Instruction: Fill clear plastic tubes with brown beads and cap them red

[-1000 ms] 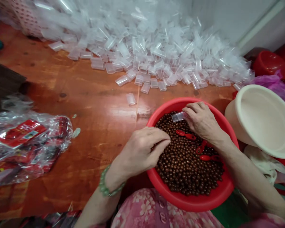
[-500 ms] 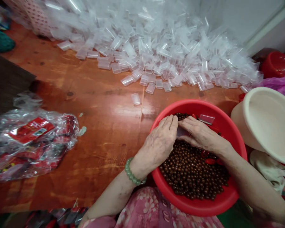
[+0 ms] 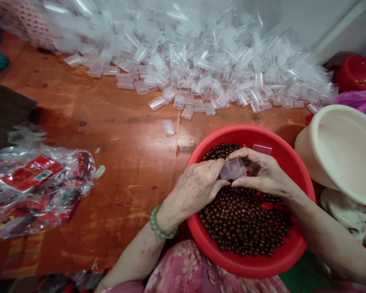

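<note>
Both of my hands are over a red basin [image 3: 308,191] filled with small shiny brown balls [image 3: 247,228]. A small clear plastic case [image 3: 232,169] is between them, lying on its side just above the balls. My left hand [image 3: 198,181] grips its left end, fingers on top and thumb below; a green bead bracelet [image 3: 157,228] circles that wrist. From the right, my right hand [image 3: 264,171] holds the other end between thumb and curved fingers. Red pieces [image 3: 267,206] lie on the balls under my right hand. Another clear case [image 3: 262,149] rests inside the basin's far side.
A large heap of clear plastic cases [image 3: 183,61] spreads along the back of the wooden table [image 3: 125,162]. One loose case [image 3: 168,127] lies in front. Left is a clear bag of red packets [image 3: 39,183]. A cream tub [image 3: 305,150] and a cloth [image 3: 341,211] are at right.
My hands have opened out around the clear case, which now shows plainly between them. Both thumbs have come into sight. The whole view has shifted slightly.
</note>
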The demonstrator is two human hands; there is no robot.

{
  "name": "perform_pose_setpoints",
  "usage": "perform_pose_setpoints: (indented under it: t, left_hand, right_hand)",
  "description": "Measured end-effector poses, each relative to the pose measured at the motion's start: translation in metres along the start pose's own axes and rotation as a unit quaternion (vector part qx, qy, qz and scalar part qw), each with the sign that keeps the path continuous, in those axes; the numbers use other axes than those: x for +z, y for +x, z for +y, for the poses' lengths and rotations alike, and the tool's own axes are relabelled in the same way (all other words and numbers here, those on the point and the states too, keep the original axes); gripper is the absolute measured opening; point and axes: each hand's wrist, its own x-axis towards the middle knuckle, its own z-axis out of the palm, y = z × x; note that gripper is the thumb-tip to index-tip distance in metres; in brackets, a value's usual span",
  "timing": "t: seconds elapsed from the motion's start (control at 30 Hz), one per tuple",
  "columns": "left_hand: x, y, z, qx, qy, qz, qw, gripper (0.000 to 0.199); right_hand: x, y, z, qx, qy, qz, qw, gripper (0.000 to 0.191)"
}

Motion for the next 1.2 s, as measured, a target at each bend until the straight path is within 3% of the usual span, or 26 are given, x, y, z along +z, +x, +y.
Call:
perform_pose_setpoints:
  t: [0.17,0.3,0.37,0.47,0.53,0.63,0.77,0.93,1.07,1.2]
  left_hand:
    - [-0.003,0.002,-0.001,-0.006,-0.030,0.002,1.000,0.020]
    - [-0.004,0.007,0.003,-0.045,0.016,-0.036,0.998,0.019]
    - [-0.001,0.012,0.004,-0.075,0.029,-0.027,0.996,0.025]
    - [0.007,0.022,-0.001,-0.100,0.048,0.030,0.993,0.044]
    - [0.012,0.028,-0.006,-0.086,0.046,0.069,0.993,0.056]
    - [0.016,0.032,-0.013,-0.068,0.040,0.098,0.992,0.052]
    - [0.014,0.032,-0.012,-0.088,0.058,0.086,0.991,0.041]
    - [0.008,0.032,-0.008,-0.095,0.034,0.093,0.991,0.037]
    - [0.010,0.032,-0.013,-0.101,-0.044,0.123,0.986,0.033]
    - [0.012,0.031,-0.017,-0.105,-0.146,0.157,0.971,0.028]
  right_hand:
    - [0.001,-0.001,0.003,0.019,0.040,0.061,0.997,0.045]
    - [-0.019,-0.006,0.007,0.006,0.017,0.195,0.981,0.035]
    - [-0.030,-0.009,0.007,0.009,0.003,0.205,0.979,0.035]
    - [-0.037,-0.011,0.004,0.015,-0.065,0.069,0.995,0.042]
    - [-0.031,-0.011,0.000,0.017,-0.143,-0.044,0.989,0.048]
    - [-0.013,-0.012,-0.005,0.042,-0.290,-0.166,0.942,0.034]
    - [0.011,-0.010,-0.011,0.034,-0.436,-0.263,0.860,0.005]
    - [0.030,0.002,-0.017,0.040,-0.490,-0.329,0.806,0.023]
    - [0.041,0.012,-0.010,0.016,-0.406,-0.368,0.836,0.026]
    - [0.043,0.015,0.007,0.020,-0.261,-0.327,0.908,0.032]
